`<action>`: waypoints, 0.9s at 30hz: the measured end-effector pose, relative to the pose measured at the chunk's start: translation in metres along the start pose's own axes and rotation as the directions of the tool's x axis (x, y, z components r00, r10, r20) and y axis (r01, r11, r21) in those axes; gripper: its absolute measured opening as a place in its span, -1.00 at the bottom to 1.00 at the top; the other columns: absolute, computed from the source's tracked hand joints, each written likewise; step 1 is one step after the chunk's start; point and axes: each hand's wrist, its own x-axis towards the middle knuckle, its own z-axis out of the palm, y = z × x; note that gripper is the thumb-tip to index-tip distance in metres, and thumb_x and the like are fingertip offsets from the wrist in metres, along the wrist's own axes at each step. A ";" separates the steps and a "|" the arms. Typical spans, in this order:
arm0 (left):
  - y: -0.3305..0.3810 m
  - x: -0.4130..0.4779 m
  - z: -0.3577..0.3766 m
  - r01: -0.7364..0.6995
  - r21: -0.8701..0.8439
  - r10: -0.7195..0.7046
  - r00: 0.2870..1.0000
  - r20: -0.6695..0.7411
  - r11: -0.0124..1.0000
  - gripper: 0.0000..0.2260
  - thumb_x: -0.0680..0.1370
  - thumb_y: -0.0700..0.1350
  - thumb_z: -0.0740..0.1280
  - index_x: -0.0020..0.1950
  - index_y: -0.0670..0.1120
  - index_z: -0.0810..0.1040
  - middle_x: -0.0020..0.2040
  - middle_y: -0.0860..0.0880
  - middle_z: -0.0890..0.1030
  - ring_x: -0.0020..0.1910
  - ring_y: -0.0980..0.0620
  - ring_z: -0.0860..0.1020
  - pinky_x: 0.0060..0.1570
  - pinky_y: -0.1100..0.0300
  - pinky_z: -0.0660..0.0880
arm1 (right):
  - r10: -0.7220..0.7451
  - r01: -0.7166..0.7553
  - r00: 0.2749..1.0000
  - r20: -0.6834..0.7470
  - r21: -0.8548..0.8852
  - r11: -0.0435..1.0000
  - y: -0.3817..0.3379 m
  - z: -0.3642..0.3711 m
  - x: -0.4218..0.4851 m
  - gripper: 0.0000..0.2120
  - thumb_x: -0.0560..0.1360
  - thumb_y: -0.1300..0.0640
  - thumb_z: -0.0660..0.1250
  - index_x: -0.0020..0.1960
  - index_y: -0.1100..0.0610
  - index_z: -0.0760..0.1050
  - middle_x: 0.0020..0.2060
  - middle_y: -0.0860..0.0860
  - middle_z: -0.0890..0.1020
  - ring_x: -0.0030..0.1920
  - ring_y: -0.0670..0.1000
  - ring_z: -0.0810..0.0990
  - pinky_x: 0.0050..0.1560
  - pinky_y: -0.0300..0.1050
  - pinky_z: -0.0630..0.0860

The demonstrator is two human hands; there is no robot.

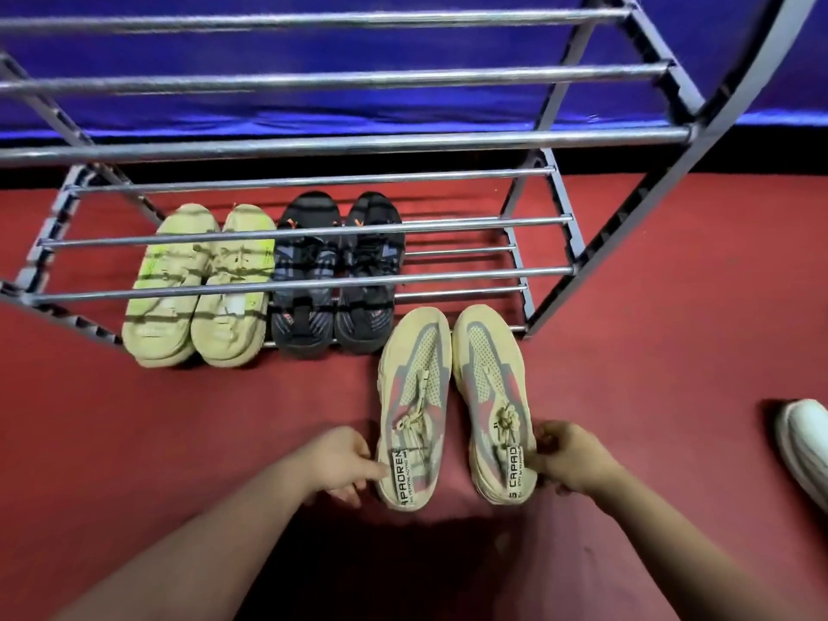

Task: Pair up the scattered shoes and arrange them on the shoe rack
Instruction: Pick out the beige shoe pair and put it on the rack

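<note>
A: Shoes first. Pair of beige knit sneakers with grey and salmon panels: left beige sneaker (414,410) and right beige sneaker (493,405) lie side by side on the red carpet floor (649,307), toes pointing at the grey metal tube shoe rack (340,143). Toes sit just at the rack's front bottom rail, right of centre; heels are off the rack, toward the camera.

B: Hands?

A: Left hand (342,463) touches the outer heel side of the left beige sneaker, thumb on its collar edge, fingers curled below. Right hand (567,459) is closed on the outer heel side of the right beige sneaker, fingers folded against it. Whether either grip is firm, cannot tell for the left; the right looks like a pinch grasp.

B: Rack contents?

A: Bottom tier only. Pale yellow-green pair of chunky sneakers (199,284) at the rack's left part, touching each other. Black pair of strapped sandals with orange accents (338,275) just beside them, at the rack's middle. Heels of both pairs overhang the front rail. Upper tiers hold nothing visible.

B: Anything else?

A: White shoe (804,441) on the floor, well right of the rack, cut by the frame edge. Blue sheet (313,105) behind the rack.
</note>
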 end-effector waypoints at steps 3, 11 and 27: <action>0.004 0.004 0.001 0.033 0.003 -0.033 0.998 0.053 0.999 -0.83 0.49 -0.13 0.37 -0.07 -0.21 0.45 -0.22 -0.15 0.57 -0.48 0.07 0.61 -0.45 0.28 0.51 | 0.050 -0.055 0.991 0.121 0.038 0.998 0.000 0.001 -0.001 -0.80 0.31 0.14 0.44 -0.08 -0.04 0.57 -0.49 -0.11 0.59 -0.58 -0.12 0.49 -0.54 -0.25 0.41; 0.003 -0.004 0.017 0.012 -0.174 -0.013 1.000 -0.009 0.985 -0.70 0.43 -0.28 0.39 0.10 -0.19 0.39 0.00 -0.28 0.66 -0.48 0.04 0.63 -0.48 0.28 0.54 | 0.156 -0.224 0.968 0.197 0.396 0.891 0.015 0.013 -0.002 -0.77 0.39 0.27 0.42 0.04 0.17 0.57 -0.39 0.05 0.62 -0.48 -0.05 0.51 -0.41 -0.26 0.48; 0.089 -0.026 -0.017 -0.265 -0.527 0.116 0.947 -0.299 0.807 -0.74 0.44 -0.32 0.37 0.08 -0.19 0.40 -0.07 -0.32 0.63 -0.33 -0.23 0.66 -0.25 0.03 0.65 | 0.052 -0.025 0.998 -0.040 0.502 0.865 -0.036 -0.010 0.021 -0.76 0.41 0.23 0.43 -0.06 0.20 0.37 -0.33 0.16 0.60 -0.51 0.07 0.57 -0.58 -0.27 0.37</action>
